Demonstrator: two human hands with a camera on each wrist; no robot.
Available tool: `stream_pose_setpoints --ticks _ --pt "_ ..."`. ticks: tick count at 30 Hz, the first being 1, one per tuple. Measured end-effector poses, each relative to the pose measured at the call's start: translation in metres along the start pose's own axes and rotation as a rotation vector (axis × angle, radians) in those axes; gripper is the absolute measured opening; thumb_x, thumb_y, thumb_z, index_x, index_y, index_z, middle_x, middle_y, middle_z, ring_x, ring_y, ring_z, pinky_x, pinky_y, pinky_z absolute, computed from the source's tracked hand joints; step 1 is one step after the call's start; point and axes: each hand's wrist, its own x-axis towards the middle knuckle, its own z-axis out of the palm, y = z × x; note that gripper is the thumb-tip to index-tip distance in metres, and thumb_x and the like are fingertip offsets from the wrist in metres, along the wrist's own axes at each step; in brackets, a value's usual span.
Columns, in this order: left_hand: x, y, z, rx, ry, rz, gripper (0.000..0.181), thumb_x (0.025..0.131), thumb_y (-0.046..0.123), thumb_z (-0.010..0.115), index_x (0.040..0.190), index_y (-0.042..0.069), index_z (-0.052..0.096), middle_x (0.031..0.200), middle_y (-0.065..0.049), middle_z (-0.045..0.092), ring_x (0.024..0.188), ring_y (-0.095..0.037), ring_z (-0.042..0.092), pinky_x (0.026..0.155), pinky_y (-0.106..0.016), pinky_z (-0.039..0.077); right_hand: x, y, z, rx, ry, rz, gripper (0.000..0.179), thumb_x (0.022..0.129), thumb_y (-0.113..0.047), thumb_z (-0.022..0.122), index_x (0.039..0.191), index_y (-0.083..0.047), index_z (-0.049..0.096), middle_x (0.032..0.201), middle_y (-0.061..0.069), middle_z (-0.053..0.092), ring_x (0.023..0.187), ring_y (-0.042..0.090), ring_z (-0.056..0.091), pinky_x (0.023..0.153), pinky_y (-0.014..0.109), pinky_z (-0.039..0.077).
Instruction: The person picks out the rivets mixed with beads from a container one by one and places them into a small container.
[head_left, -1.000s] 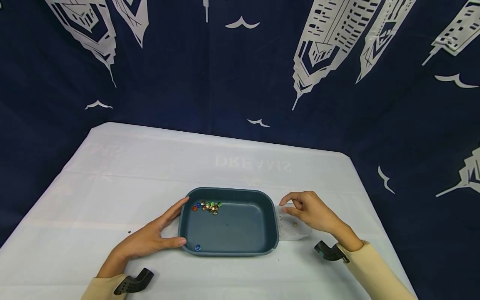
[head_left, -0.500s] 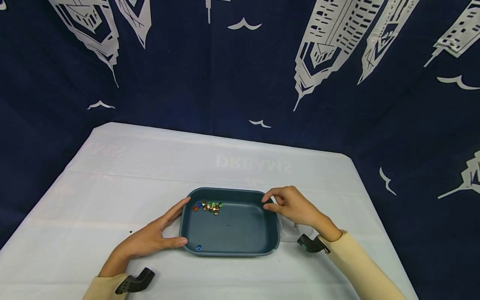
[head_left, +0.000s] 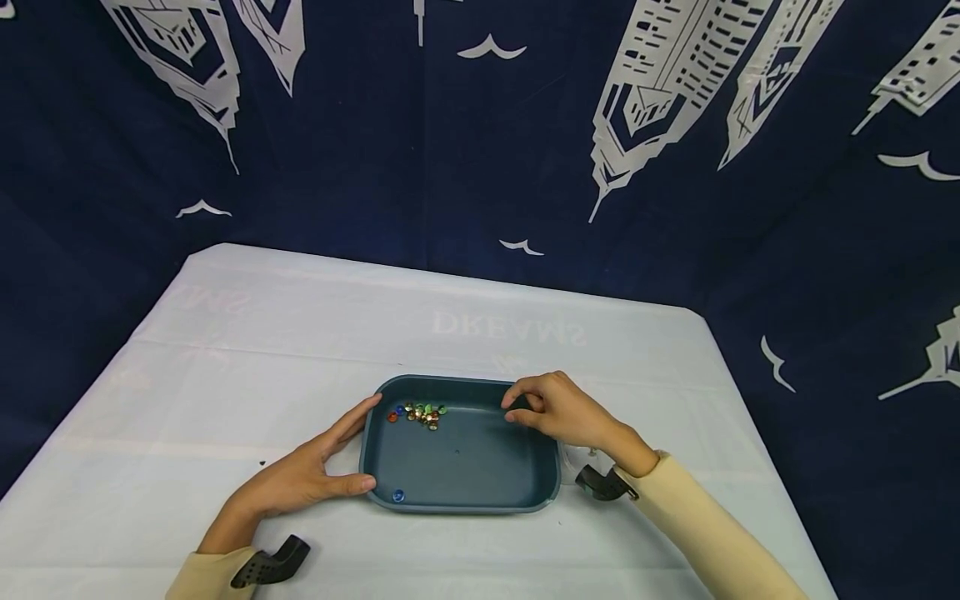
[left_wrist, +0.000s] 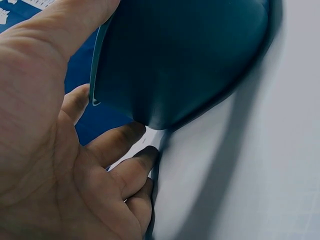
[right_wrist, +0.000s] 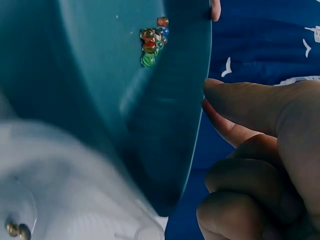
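A blue-green rectangular tray (head_left: pixel 480 475) lies on the white-covered table. Marbles (head_left: pixel 426 414) in several colours are grouped in its far left part; one blue marble (head_left: pixel 398 496) sits by the near left corner. My left hand (head_left: pixel 300 479) spans the tray's left end, its straight thumb and fingers spread and touching the rim. Over the far right part of the tray is my right hand (head_left: pixel 566 412), thumb and index tips close together, the other fingers curled in the right wrist view. I cannot tell whether a marble is hidden between those tips.
Beside the tray's right end stands a clear plastic container (right_wrist: pixel 65 190), partly hidden by my right arm in the head view; two brownish marbles (right_wrist: pixel 19 230) show in it. A small dark speck (head_left: pixel 262 462) lies left of the tray. A dark blue patterned cloth (head_left: pixel 450 167) hangs behind.
My right hand has moved left from above the clear container to over the tray's far right part. The left hand and the marbles in the tray keep their places.
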Motion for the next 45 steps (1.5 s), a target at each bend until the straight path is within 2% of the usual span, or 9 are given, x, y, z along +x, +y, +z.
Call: stream_pose_setpoints --ticks 6,19,28,39,45 --pt "0.0 0.001 0.0 -0.003 0.002 -0.008 0.096 0.091 0.023 0.076 0.161 0.039 0.011 0.169 -0.011 0.01 0.152 -0.044 0.017 0.109 -0.077 0.018 0.01 -0.004 0.007 -0.028 -0.014 -0.058 0.017 0.092 -0.015 0.073 0.105 -0.004 0.074 0.051 -0.014 0.031 0.043 -0.001 0.031 0.072 0.023 0.052" --pt "0.0 0.0 0.0 -0.002 0.004 -0.008 0.096 0.091 0.024 0.076 0.16 0.04 0.011 0.169 -0.01 0.01 0.152 -0.044 0.017 0.11 -0.076 0.018 0.032 -0.016 0.02 -0.043 -0.063 -0.085 0.017 0.094 -0.014 0.072 0.108 -0.004 0.074 0.051 -0.012 0.035 0.045 0.0 0.031 0.074 0.023 0.051" --pt "0.0 0.0 -0.001 -0.009 0.0 -0.016 0.096 0.091 0.026 0.076 0.16 0.04 0.011 0.169 -0.009 0.01 0.152 -0.043 0.017 0.11 -0.076 0.017 0.047 -0.021 0.034 -0.039 -0.085 -0.107 0.015 0.094 -0.012 0.072 0.106 -0.005 0.074 0.049 -0.011 0.036 0.043 0.0 0.032 0.064 0.021 0.048" --pt "-0.001 0.001 -0.001 -0.004 -0.002 -0.018 0.096 0.092 0.023 0.075 0.161 0.039 0.011 0.168 -0.011 0.011 0.152 -0.044 0.017 0.109 -0.077 0.017 0.062 -0.028 0.045 -0.04 -0.102 -0.179 0.01 0.093 -0.012 0.072 0.102 -0.009 0.074 0.048 -0.01 0.034 0.04 0.001 0.03 0.055 0.019 0.04" --pt "0.0 0.001 0.0 -0.009 -0.003 -0.014 0.096 0.092 0.024 0.075 0.161 0.039 0.01 0.168 -0.012 0.01 0.152 -0.043 0.017 0.11 -0.076 0.016 0.071 -0.03 0.052 -0.062 -0.09 -0.155 0.01 0.092 -0.01 0.073 0.102 -0.01 0.075 0.048 -0.01 0.037 0.041 0.0 0.031 0.05 0.017 0.035"
